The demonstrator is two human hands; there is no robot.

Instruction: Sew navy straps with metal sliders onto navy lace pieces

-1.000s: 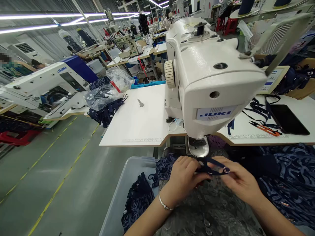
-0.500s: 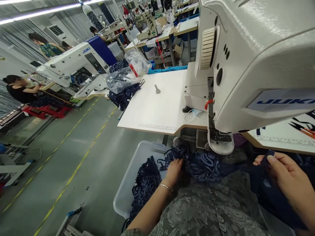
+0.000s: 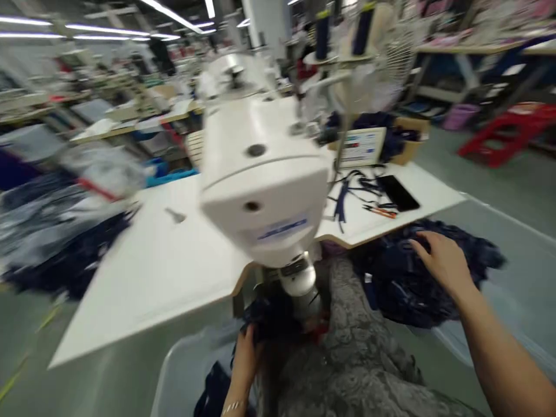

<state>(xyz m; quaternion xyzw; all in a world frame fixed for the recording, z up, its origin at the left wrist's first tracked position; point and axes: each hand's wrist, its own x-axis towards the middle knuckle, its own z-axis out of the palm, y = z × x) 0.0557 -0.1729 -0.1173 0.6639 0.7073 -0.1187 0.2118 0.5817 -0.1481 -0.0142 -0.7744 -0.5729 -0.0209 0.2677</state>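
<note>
My left hand (image 3: 245, 356) is low beside the left bin, closed on a dark navy garment (image 3: 273, 317) bunched under the sewing machine head. Its fingertips are blurred and partly behind the cloth. Over a heap of navy garments (image 3: 412, 289) at the right hovers my right hand (image 3: 445, 263), thumb and forefinger apart, with nothing visible between them. The white sewing machine (image 3: 264, 174) stands between the two hands, its rounded lower end (image 3: 299, 278) just above the held cloth.
A clear plastic bin (image 3: 174, 370) stands at lower left, another (image 3: 516, 289) at right. The white tabletop (image 3: 165, 272) carries a small grey tool (image 3: 175, 215). Right of the machine lie dark straps (image 3: 343, 202), orange-handled snips (image 3: 382, 212) and a black phone (image 3: 398, 193).
The view has swung right. My right hand has let go of the navy cloth and moved over the garment heap at right. My left hand still holds navy fabric.
</note>
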